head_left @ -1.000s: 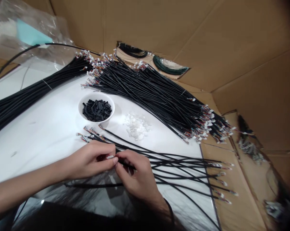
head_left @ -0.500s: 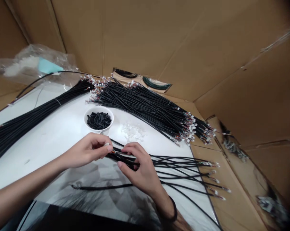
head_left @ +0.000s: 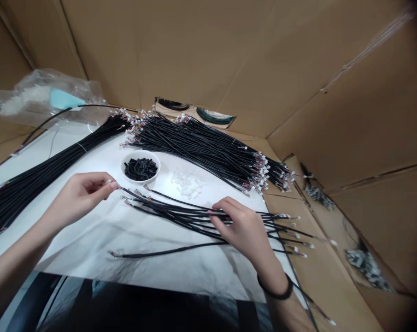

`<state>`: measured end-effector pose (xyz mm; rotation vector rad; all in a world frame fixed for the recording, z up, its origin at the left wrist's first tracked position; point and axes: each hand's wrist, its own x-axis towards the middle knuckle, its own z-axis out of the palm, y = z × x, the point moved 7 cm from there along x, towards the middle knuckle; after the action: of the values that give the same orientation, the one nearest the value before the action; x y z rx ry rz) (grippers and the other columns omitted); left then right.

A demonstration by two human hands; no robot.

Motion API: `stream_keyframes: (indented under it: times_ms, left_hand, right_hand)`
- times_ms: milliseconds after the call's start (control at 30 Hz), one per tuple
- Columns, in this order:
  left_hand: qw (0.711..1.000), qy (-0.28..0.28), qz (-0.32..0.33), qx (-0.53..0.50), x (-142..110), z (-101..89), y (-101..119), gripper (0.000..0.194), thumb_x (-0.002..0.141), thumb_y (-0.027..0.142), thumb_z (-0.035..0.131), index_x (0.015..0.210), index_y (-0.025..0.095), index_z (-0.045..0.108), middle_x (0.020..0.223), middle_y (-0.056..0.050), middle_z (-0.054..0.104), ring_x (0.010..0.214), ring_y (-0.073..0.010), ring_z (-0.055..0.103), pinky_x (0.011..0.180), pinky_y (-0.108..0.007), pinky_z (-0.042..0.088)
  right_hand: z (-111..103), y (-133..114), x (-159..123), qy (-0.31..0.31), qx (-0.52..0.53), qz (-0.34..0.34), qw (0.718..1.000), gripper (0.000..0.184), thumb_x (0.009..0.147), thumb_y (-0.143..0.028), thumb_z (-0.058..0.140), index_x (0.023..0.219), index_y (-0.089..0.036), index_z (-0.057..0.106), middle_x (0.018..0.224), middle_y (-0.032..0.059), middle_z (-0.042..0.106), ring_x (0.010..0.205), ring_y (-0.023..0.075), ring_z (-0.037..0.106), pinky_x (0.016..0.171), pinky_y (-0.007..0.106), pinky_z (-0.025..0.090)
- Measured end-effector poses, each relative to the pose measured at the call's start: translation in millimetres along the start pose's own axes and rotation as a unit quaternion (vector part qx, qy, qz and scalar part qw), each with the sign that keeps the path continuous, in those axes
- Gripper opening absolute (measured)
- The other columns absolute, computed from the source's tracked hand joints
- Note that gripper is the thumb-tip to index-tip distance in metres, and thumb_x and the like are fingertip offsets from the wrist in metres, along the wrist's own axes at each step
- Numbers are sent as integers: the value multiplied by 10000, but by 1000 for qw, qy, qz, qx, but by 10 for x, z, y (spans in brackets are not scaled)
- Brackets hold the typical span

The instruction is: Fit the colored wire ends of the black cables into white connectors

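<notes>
My left hand (head_left: 79, 193) pinches the connector end of a black cable (head_left: 167, 206) just left of the white bowl. The cable runs right across the white sheet (head_left: 91, 230) to my right hand (head_left: 241, 227). That hand lies over a small loose group of black cables (head_left: 194, 219), fingers curled on them. One single black cable (head_left: 167, 251) lies apart, nearer to me.
A white bowl (head_left: 140, 167) holds several short black tubes. A heap of small white plastic housings (head_left: 188, 183) lies beside it. A large cable bundle (head_left: 208, 147) fans behind, another bundle (head_left: 38, 173) runs left. Cardboard walls (head_left: 229, 55) enclose the surface. A plastic bag (head_left: 42, 97) lies at the back left.
My hands have moved apart: the left went left with a cable end, the right slid right along the cables. The camera view has risen and shifted.
</notes>
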<state>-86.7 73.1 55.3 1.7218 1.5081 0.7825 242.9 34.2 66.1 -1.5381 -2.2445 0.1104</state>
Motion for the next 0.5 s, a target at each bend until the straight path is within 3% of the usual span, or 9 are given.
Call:
stream_keyframes:
  times_ms: [67, 167, 400, 500]
  left_hand:
    - [999, 3, -25, 35, -37, -73, -91, 345, 850, 472, 597, 761, 143, 652, 574, 34, 456, 529, -98, 345, 481, -227, 239]
    - [994, -39, -59, 82, -79, -65, -183, 358, 864, 478, 573, 768, 140, 646, 605, 37, 464, 580, -107, 377, 530, -217, 282]
    - [986, -118, -71, 99, -48, 7, -315, 461, 844, 583, 535, 689, 157, 620, 598, 28, 458, 588, -135, 399, 547, -230, 321]
    - [976, -162, -83, 116, -9, 26, -389, 444, 868, 568, 515, 718, 166, 631, 627, 25, 496, 621, -148, 444, 585, -229, 346]
  right_hand:
    - [17, 167, -57, -24, -49, 19, 998, 140, 875, -247, 543, 839, -191, 666, 843, 66, 719, 729, 227, 684, 612, 294, 428]
    - [75, 445, -149, -64, -84, 56, 993, 156, 878, -274, 543, 817, -211, 673, 834, 47, 740, 702, 216, 685, 600, 291, 419]
    - [37, 915, -323, -58, -107, 102, 987, 226, 860, -316, 519, 756, -202, 685, 764, 94, 751, 685, 279, 689, 548, 327, 389]
    - [-50, 1075, -448, -47, -121, 137, 982, 237, 866, -275, 488, 775, -193, 691, 793, 110, 753, 732, 276, 693, 584, 335, 433]
